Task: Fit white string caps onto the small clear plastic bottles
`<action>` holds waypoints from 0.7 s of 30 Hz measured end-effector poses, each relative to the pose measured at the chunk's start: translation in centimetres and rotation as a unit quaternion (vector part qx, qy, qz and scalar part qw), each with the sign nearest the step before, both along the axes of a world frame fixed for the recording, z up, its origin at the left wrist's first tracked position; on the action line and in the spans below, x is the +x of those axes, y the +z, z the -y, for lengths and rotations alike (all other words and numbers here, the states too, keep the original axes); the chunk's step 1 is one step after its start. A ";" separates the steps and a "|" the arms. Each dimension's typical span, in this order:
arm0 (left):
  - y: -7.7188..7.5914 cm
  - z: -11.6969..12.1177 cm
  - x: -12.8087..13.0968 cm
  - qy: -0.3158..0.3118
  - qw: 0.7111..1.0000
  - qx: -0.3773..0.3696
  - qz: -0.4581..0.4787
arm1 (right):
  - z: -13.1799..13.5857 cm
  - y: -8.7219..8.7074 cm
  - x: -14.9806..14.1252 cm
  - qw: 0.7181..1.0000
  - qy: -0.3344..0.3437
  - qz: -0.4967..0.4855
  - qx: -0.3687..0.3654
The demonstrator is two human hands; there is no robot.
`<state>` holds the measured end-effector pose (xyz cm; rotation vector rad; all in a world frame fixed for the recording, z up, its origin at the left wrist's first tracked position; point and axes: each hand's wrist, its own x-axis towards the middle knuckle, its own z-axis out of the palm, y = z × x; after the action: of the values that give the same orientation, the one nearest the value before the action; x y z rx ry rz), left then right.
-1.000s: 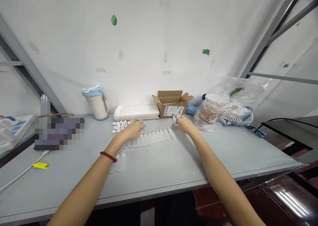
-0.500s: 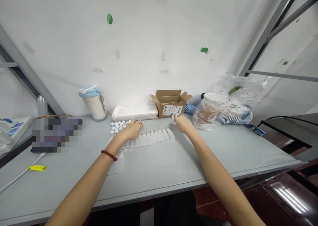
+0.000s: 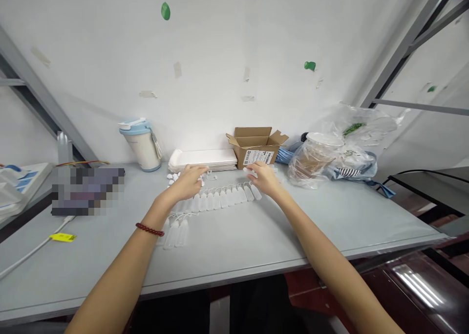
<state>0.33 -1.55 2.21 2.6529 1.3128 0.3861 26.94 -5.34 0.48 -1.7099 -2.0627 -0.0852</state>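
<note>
Translucent tags, one row, two bare hands

Item: translucent tags (image 3: 217, 200), side by side on the grey table (image 3: 242, 246), presumably to keep their cords apart. Item: left hand (image 3: 187, 183), beside small white pieces (image 3: 175, 176). Item: right hand (image 3: 264, 179), fingers curved, a pale bit at the tips. From my remote view, I cannot tell whether either grasps anything; the row lies just nearer me than both.

"What's on the left wrist (image 3: 160, 209)?"
"A bracelet (image 3: 150, 230): one strand of small, round, dark red beads, closely strung."
"And the sleeves?"
"Both forearms (image 3: 126, 270) show bare, as do the left hand (image 3: 187, 182) and right hand (image 3: 264, 178)."
"Lower down?"
"Something dark, perhaps trousers (image 3: 258, 300), too shadowed to tell."
</note>
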 end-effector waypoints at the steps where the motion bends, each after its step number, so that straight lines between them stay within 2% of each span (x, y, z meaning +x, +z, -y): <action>1: 0.3 0.3 -0.1 -0.011 1.000 -0.006 0.022 | 0.0 -0.1 -0.3 0.999 0.019 -0.023 0.019; 7: 1.3 2.2 0.8 -0.101 0.990 -0.068 0.077 | 0.5 -0.9 -2.0 0.984 0.134 -0.088 0.078; 10: 1.4 2.9 1.5 -0.131 0.985 -0.081 0.082 | 0.6 -1.3 -2.4 0.976 0.162 -0.105 0.103; 14: 1.1 3.3 1.9 -0.146 0.984 -0.057 0.089 | 0.7 -1.5 -2.6 0.970 0.175 -0.113 0.128; 21: 0.3 3.3 2.3 -0.152 0.982 0.013 0.110 | 0.8 -1.8 -2.7 0.969 0.191 -0.098 0.123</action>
<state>2.64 -4.81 2.52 2.6789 0.8278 0.6311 24.21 -6.16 -1.28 -1.1095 -2.0923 -0.0462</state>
